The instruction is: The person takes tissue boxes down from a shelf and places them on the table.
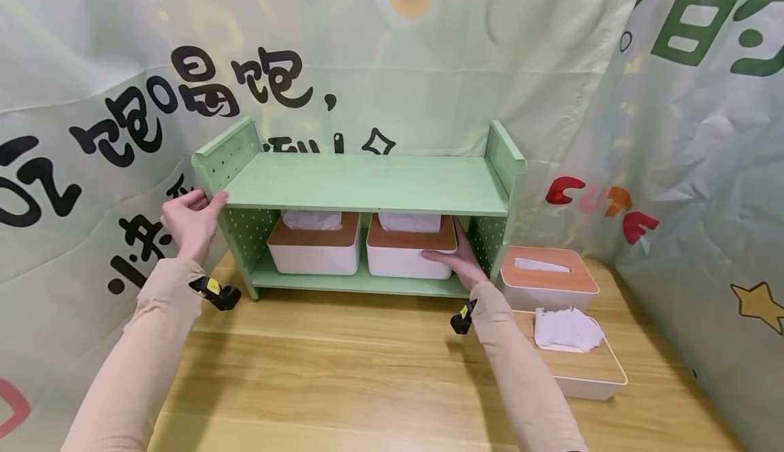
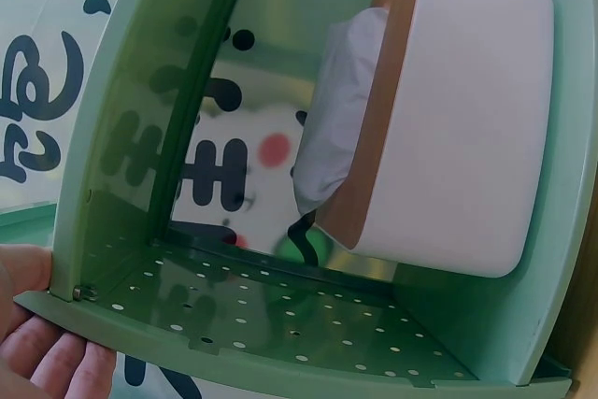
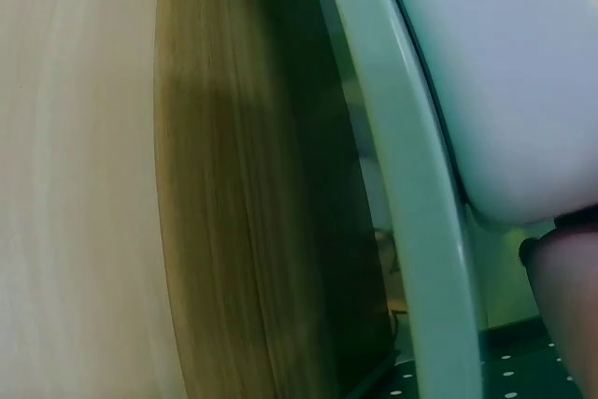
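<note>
A green two-tier shelf (image 1: 367,181) with perforated side panels stands on the wooden table. My left hand (image 1: 191,224) grips its left side panel at the upper board's height, thumb inside and fingers outside in the left wrist view. On the lower board sit two white tissue boxes with brown lids, side by side. My right hand (image 1: 461,260) holds the right tissue box (image 1: 401,263) at its right end, thumb across the front and the other fingers mostly hidden at its side. The left tissue box (image 1: 314,259) stands untouched, a tissue protruding from its lid.
Right of the shelf are two more tissue boxes: a rear one (image 1: 548,295) with a reddish-brown lid and a nearer one (image 1: 584,389) with a crumpled tissue on top. Printed cloth (image 1: 380,43) hangs behind and along both sides. The wooden table (image 1: 343,370) extends in front.
</note>
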A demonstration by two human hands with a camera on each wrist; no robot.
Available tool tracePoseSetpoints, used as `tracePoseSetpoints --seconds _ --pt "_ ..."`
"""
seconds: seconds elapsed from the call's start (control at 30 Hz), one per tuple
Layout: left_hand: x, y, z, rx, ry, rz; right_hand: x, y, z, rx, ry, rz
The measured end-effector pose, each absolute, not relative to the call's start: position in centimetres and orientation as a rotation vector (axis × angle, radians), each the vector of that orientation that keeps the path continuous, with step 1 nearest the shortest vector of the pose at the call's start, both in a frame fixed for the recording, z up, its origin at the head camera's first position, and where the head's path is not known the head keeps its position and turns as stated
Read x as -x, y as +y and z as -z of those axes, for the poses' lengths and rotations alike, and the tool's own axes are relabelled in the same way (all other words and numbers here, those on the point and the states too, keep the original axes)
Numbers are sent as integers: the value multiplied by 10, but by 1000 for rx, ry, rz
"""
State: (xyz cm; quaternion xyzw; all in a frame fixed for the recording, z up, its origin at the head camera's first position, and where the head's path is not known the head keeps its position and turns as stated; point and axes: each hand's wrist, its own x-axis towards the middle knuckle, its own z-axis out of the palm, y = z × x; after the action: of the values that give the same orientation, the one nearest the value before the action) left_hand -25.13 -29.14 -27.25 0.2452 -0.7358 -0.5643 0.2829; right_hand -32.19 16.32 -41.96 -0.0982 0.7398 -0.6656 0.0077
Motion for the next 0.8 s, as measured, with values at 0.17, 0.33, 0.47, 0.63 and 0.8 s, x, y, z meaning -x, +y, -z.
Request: tracePoseSetpoints --seconds 0.17,0.33,0.47,0.63,0.8 --pt "251 -292 273 -652 -1947 1523 322 164 418 337 2322 2049" --pt "251 -291 273 -643 -1953 1520 321 164 418 353 2314 2048" --pt "251 -291 273 -652 -1959 1513 318 164 418 360 2319 2050" --pt "251 -291 273 -660 -1969 1519 313 162 418 337 2360 2011" --pt "251 -291 273 -657 -1960 1516 312 161 419 355 2399 1977"
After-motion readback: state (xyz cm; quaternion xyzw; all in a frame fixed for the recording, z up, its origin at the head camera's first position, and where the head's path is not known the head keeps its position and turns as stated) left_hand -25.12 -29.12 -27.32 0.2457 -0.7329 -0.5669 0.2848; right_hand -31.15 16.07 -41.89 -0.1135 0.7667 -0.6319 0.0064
